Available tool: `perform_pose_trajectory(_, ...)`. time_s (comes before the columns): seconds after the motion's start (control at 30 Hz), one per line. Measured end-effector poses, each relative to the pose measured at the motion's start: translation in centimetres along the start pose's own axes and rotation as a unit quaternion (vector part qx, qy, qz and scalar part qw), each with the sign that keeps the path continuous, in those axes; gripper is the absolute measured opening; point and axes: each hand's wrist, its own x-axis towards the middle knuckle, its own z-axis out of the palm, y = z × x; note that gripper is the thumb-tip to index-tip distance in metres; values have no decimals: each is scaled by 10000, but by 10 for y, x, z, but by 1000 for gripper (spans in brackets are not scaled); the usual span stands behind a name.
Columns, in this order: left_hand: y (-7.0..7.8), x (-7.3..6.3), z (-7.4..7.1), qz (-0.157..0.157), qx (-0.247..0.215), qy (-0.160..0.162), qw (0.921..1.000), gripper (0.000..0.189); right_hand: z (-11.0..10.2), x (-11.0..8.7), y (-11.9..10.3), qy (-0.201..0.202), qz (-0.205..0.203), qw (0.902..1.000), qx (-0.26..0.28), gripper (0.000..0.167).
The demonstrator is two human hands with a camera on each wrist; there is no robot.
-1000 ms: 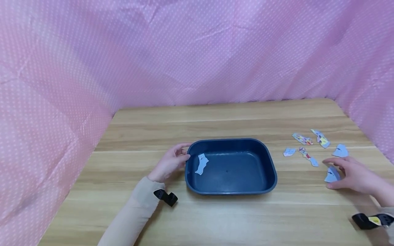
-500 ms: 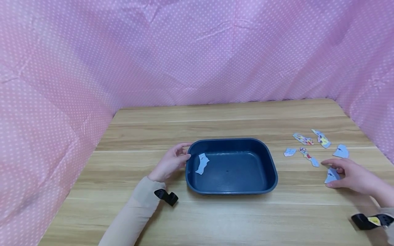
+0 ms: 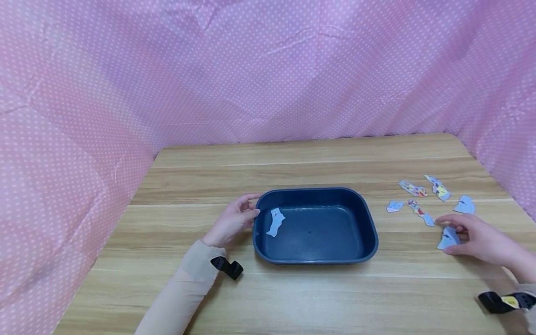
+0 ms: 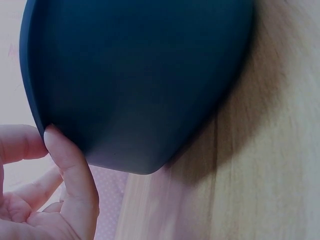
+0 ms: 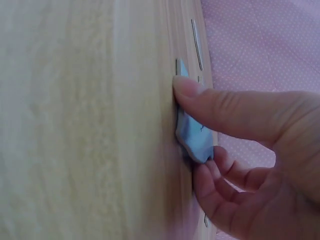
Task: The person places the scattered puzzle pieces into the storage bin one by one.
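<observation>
A dark blue rectangular tray (image 3: 318, 259) stands on the wooden table, one light blue puzzle piece (image 3: 275, 222) lying inside near its left wall. My left hand (image 3: 235, 222) pinches the tray's left rim between thumb and fingers, as the left wrist view shows close up. Far to the right, my right hand (image 3: 481, 237) holds another light blue puzzle piece (image 3: 448, 238) low at the tabletop. In the right wrist view, the thumb lies on one end of this thick piece (image 5: 194, 135), with curled fingertips at its other end.
Beyond my right hand lie several more puzzle pieces: a plain blue one (image 3: 465, 204), a small pale one (image 3: 395, 206), and colourfully printed ones, including a long narrow piece (image 3: 420, 213). Pink dotted cloth (image 3: 268, 83) hangs behind and beside the table (image 3: 201, 177).
The puzzle piece at my right hand has shifted slightly left, and the fingers have drawn a little closer around it. My left hand and the tray stay in place.
</observation>
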Motion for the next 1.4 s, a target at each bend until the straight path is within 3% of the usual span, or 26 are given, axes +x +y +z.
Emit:
perform_pose_trajectory(0.27,1,0,0,-31,-108,-11,9999,44,-1,1,-5,-8,314,9995,-12,54)
perform_pose_trajectory(0.47,1,1,0,-20,-104,-30,9999,44,-3,1,-8,64,660,9977,-124,42)
perform_pose_trajectory(0.7,1,1,0,7,-81,-30,10000,44,-10,0,-12,277,785,9950,550,42)
perform_pose_trajectory(0.97,1,0,0,-37,-98,-14,9999,44,-12,3,-17,365,1116,9789,1674,51)
perform_pose_trajectory(1.17,1,0,0,-57,-136,-14,9999,44,-10,10,-30,646,1033,9807,1527,46)
perform_pose_trajectory(1.4,1,0,1,-76,-98,44,9999,44,-5,19,-43,714,684,9778,1850,52)
